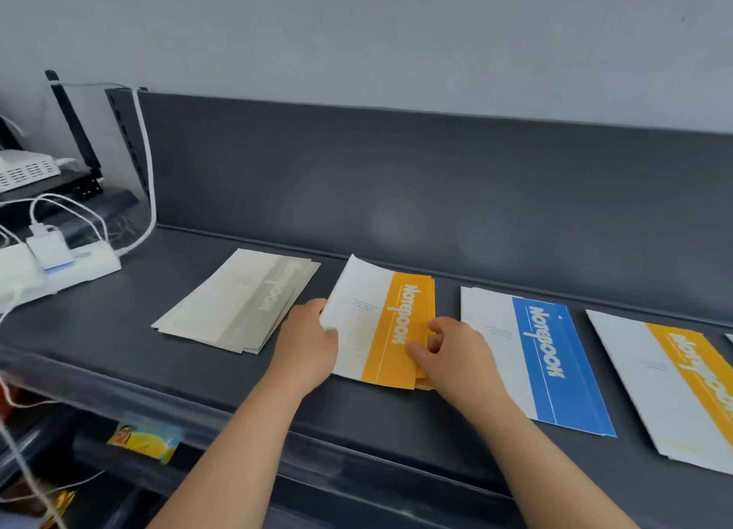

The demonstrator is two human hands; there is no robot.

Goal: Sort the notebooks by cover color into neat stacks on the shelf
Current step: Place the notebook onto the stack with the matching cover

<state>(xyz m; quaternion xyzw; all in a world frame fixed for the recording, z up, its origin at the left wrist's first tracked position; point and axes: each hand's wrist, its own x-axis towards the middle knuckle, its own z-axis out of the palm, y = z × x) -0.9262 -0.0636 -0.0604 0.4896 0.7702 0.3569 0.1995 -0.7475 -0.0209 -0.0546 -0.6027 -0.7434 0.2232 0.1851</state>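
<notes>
We square the orange stack [392, 322] on the shelf [357, 409]: left hand [313, 338] grips its left edge, right hand [452, 350] pinches its right. Grey stack [242, 298] and blue stack [555, 358] look sorted; the stray orange notebook [682, 386] is not yet merged.

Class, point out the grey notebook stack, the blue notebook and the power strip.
grey notebook stack [238, 302], head view, top cover.
blue notebook [555, 370], head view, blue band.
power strip [101, 263], head view, white casing.
</notes>
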